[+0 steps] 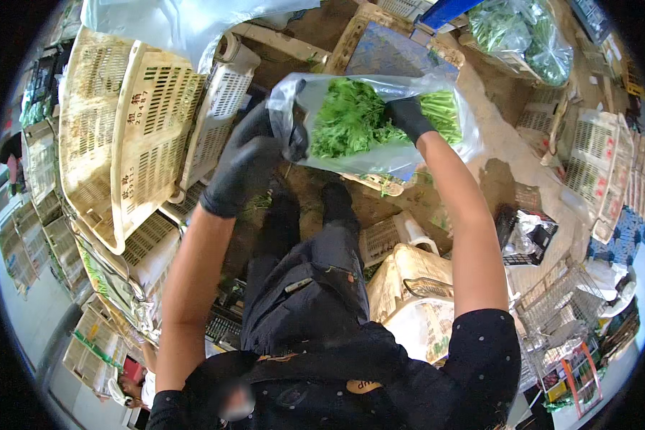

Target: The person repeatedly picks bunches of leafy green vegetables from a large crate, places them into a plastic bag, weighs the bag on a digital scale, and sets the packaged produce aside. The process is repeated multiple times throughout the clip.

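Note:
A bunch of leafy greens (344, 115) with pale green stems lies inside a transparent plastic bag (357, 164), leaves to the left and stems to the right. My left hand (247, 150), in a black glove, grips the left end of the bag, and dark fingers show through the film. My right hand (408, 115), also gloved in black, reaches into the bag and holds the bunch around its middle. Its fingertips are hidden among the leaves. Bag and greens are held above a blue platform (387, 48) with a dirty, pale rim.
Tall, slotted plastic crates (156, 134) stand at the left, under a large plastic sheet (156, 21). A blue post (446, 13) rises beyond the platform. Bagged greens (521, 37) sit at the far right. A stained crate (408, 269) is beside my legs; a wire basket (561, 301) stands farther right.

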Demonstrator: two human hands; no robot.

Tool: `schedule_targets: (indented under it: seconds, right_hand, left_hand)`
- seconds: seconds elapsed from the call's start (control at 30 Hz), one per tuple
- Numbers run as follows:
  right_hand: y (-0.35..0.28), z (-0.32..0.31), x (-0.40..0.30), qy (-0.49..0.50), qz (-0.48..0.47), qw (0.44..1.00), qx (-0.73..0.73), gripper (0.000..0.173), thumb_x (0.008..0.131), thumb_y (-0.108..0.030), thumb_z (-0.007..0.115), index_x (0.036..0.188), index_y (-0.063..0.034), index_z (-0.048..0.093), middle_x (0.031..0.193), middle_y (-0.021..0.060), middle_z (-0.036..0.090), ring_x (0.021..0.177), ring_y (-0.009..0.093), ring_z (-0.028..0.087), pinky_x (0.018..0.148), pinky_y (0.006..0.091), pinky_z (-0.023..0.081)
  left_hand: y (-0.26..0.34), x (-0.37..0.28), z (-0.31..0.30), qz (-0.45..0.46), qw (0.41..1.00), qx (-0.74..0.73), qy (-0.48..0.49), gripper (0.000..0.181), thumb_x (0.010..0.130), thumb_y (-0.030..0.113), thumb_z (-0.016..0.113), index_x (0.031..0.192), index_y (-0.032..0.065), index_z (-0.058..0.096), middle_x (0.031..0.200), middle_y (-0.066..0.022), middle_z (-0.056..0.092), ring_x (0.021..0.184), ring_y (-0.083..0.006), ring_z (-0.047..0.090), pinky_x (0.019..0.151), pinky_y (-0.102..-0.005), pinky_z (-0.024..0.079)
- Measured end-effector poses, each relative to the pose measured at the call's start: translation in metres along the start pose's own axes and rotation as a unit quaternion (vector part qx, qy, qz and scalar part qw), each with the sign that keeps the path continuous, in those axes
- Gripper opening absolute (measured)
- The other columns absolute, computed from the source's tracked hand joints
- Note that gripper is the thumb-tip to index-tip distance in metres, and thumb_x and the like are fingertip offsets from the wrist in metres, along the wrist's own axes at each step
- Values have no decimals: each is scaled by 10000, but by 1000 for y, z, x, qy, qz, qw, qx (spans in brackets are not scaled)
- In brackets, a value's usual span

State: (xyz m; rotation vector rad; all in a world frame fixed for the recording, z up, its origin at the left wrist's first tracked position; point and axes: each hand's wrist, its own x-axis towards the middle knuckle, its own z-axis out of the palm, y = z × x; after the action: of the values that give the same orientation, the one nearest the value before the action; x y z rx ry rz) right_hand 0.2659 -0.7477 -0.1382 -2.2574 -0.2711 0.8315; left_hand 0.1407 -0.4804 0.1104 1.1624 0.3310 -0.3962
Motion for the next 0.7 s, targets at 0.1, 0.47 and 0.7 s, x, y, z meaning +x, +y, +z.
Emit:
schedule_targets:
  seconds: [0.1, 0.47, 0.7]
  right_hand:
    - [-30, -33, -46, 68, -84, 989, 100, 413, 773, -225, 581, 1137, -40, 520, 1139, 190, 536, 1056, 337, 499, 931, 427, 366]
    - [-16, -100, -135, 246, 85, 946, -194, 868, 646, -303, 741, 1331, -12, 294, 1302, 206, 404, 1205, 358, 375, 1009, 424, 302]
    - [151, -182, -193, 252, 112, 948, -159, 413, 663, -339, 662, 931, -26, 639, 886, 221, 622, 873, 351, 590, 798, 417, 460]
  left_hand:
    - [7, 3, -9, 10, 998, 21, -56, 498, 808, 260, 539, 1195, -45, 464, 1082, -104, 578, 999, -173, 533, 906, -308, 397]
    - [-95, 36, 11, 56, 916, 390, -78, 230, 849, 89, 522, 1043, 12, 617, 984, -134, 644, 895, -211, 594, 808, -347, 463]
    - [-72, 27, 63, 155, 900, 217, -344, 338, 866, 172, 516, 1180, 50, 543, 807, -55, 588, 741, -121, 544, 668, -264, 458]
